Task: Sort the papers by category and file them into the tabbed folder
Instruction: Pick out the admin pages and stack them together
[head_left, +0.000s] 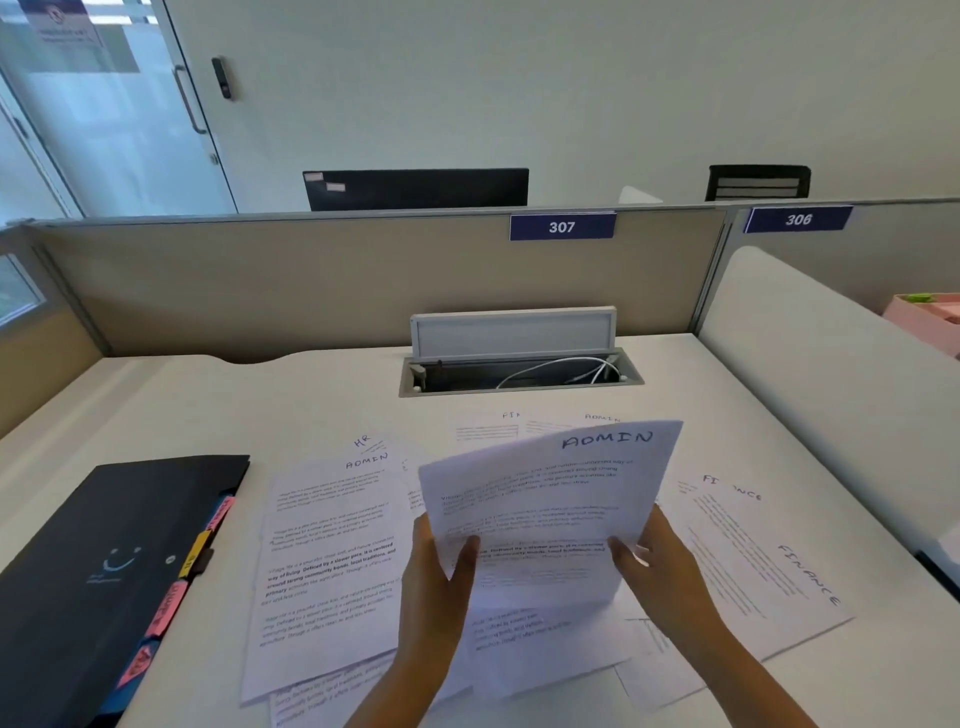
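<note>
Two hands clamp one ADMIN sheet (550, 499), raised over the spread: left hand (441, 577) pinches its bottom-left edge, right hand (654, 566) its bottom-right, tilting the heading up, likely to read its category. Loose papers (332, 561) lie fanned on the surface (156, 410), headings exposed. Tabbed folder (104, 571), closed, at 9 o'clock, tabs facing the papers.

Bare desk (156, 410) behind folder (104, 561); open cable hatch (519, 371) blocks rear.
</note>
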